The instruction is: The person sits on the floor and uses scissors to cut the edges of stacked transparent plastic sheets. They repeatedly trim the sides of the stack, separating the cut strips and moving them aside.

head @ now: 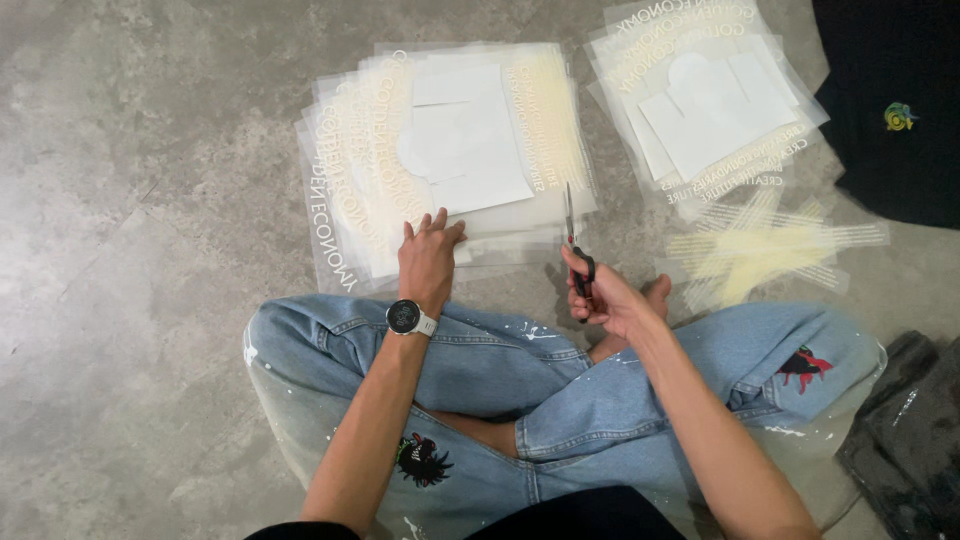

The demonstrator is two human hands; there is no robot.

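Note:
My left hand (pixel 428 258) rests palm down on the near edge of a stack of translucent printed transfer sheets (pixel 450 150) lying on the floor in front of my crossed legs. A round watch sits on that wrist. My right hand (pixel 605 292) grips a pair of scissors (pixel 573 240) with dark and red handles. The blades point up and away, their tips near the stack's right edge. The blades look nearly closed together.
A second stack of printed sheets (pixel 705 95) lies at the upper right, with cut yellowish strips (pixel 765 250) below it. A black garment (pixel 895 110) sits at the far right. A dark plastic-wrapped bundle (pixel 915 430) lies at the lower right on the grey concrete floor (pixel 140 200).

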